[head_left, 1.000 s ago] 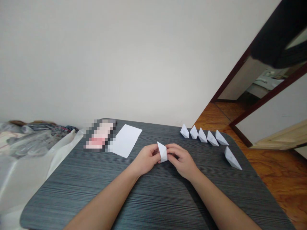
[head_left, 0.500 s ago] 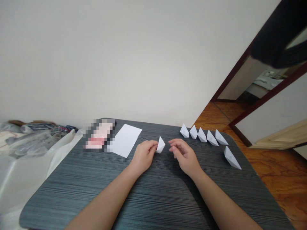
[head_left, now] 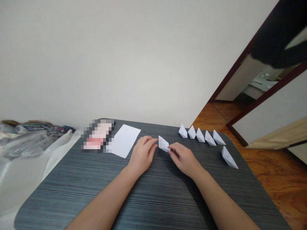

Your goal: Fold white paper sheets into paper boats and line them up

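Note:
A small folded white paper boat (head_left: 163,144) is between my two hands, just above or on the dark table. My right hand (head_left: 183,158) pinches its near right end between thumb and fingertips. Close by on the left, my left hand (head_left: 143,153) has its thumb and fingers apart, with a narrow gap between the fingertips and the paper. Several more folded paper boats (head_left: 200,135) stand in a slanting row at the back right. One larger paper boat (head_left: 229,158) sits nearer, by the right edge.
White paper sheets (head_left: 126,140) lie flat left of my hands, beside a pixelated pinkish item (head_left: 97,134). The dark wood-grain table (head_left: 148,198) meets the wall at the back. Clear plastic and fabric (head_left: 35,140) are heaped at left; a doorway (head_left: 249,80) opens at right.
My left hand has let go of the paper boat, and my right hand has come in from the right and gripped it. The boat has turned, its near end now pointing right.

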Available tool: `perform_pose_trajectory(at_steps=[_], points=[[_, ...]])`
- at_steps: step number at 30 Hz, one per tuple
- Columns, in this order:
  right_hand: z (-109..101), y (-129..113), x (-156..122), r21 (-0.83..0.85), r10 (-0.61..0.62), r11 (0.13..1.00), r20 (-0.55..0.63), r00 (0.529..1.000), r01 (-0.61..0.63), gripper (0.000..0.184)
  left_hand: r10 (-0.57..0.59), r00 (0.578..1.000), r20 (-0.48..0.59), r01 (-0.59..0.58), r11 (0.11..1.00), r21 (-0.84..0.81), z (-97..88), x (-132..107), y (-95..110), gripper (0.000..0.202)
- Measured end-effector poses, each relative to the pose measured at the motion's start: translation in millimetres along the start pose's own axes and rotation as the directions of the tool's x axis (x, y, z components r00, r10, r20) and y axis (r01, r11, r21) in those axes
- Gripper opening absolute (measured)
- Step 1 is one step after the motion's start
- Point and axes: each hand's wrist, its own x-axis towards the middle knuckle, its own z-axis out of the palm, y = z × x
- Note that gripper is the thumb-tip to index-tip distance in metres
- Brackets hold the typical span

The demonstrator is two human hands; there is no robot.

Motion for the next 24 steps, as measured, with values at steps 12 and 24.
perform_pose_trajectory(at_steps=[12,24], points=[[-31.5,-0.2,1.9,-0.207,0.159,0.961,-0.131,0.979,-0.184,0.017,-0.118,0.946,0.301,0.064,0.981,0.182,8.8,0.5,-2.7,0.025],[-107.0,19.2,-89.8,-0.341,0.274,0.848,-0.373,0.887,-0.405,0.013,-0.14,0.933,0.333,0.066,0.973,0.223,9.9,-1.4,-6.5,0.032]])
